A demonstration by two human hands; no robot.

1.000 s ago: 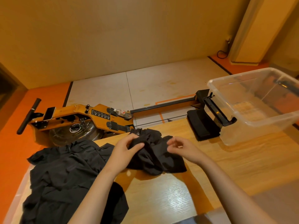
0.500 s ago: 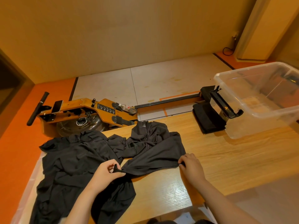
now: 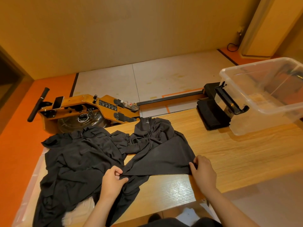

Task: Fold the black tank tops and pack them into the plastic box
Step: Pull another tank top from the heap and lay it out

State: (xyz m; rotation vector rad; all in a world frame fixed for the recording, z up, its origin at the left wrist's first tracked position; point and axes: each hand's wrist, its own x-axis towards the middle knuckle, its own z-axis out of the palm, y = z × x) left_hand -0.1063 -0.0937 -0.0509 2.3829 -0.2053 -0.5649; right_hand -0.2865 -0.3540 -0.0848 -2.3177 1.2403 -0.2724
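Black tank tops [image 3: 164, 158], maybe four; one box [image 3: 262, 122].

Warm, dim amber light. Pale glare on the table [image 3: 177, 189] near its front edge (lit from above). Soft shadow beside the plastic box [image 3: 262, 122]. Wide-angle bowing at edges; corners slightly soft.

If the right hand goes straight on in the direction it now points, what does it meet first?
Probably the black tank top itself: the right hand pinches its near corner and points away and to the left, across the spread cloth. Depth is hard to judge from this one view.
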